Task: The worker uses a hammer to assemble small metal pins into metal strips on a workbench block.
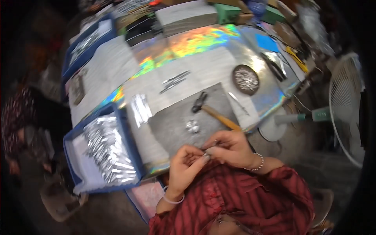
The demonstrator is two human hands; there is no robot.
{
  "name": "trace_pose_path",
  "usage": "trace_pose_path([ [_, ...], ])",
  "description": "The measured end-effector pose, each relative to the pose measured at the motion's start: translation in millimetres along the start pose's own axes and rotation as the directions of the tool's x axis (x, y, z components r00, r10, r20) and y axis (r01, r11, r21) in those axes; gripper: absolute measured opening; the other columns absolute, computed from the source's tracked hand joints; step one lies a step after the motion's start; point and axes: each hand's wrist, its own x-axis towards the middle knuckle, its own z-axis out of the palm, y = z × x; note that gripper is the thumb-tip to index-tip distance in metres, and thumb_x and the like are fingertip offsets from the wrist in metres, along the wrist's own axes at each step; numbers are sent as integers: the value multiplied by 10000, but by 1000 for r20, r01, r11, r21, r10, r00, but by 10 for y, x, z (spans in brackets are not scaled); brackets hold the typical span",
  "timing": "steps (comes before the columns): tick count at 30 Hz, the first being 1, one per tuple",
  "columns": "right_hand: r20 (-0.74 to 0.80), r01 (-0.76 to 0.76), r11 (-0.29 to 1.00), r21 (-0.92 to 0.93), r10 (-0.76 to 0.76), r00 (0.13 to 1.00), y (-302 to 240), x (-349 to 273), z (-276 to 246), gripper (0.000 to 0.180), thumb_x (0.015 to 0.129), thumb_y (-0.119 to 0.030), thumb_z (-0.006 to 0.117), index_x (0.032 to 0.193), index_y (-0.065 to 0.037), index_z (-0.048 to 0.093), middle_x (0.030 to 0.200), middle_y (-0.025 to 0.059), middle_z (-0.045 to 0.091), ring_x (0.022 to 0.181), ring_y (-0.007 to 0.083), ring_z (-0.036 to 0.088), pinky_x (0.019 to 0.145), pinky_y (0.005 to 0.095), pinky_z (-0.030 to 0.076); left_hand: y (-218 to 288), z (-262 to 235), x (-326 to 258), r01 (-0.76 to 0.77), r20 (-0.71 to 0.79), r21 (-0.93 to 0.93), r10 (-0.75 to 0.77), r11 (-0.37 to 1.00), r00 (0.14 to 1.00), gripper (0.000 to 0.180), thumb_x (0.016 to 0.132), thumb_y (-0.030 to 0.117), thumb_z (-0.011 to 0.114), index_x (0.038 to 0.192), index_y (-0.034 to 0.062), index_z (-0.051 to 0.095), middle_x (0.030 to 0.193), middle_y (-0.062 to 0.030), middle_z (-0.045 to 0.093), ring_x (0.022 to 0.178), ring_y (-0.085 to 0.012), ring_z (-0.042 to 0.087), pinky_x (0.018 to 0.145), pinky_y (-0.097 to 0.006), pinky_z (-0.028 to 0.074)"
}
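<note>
My left hand [185,166] and my right hand [233,148] meet close to my body, just off the near edge of a grey slab [168,124]. Fingers and thumb of each are pinched together around something small between them, too hidden to name. On the slab, just beyond my fingertips, sits a small shiny silver piece [192,126]. A hammer [217,116] with a dark head and wooden handle lies across the slab, its handle end near my right hand.
A blue tray [140,164] of silver strips stands at left, beside more flat strips [140,109]. Thin rods [175,81] lie farther back. Right of them are a round dark dish [246,79] of small metal pieces, a thin pointed tool [239,103], black-handled pliers [273,66] and a fan [346,109].
</note>
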Motion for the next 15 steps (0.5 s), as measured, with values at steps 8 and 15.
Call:
trace_pose_path([
  [8,46,-107,994,37,105,993,-2,-39,-237,144,873,-86,541,981,9,535,806,11,578,672,37,549,539,163,439,-57,121,65,65,122,231,-95,971,988,156,854,-2,540,1000,-46,508,890,-97,620,790,-131,615,716,-230,497],
  [15,-59,-12,999,37,14,998,161,141,-304,75,814,-27,602,835,-24,530,742,13,564,555,18,482,461,155,367,-57,127,143,255,131,-23,-250,967,959,131,882,30,507,998,-26,480,876,-104,631,818,-142,616,715,-239,501],
])
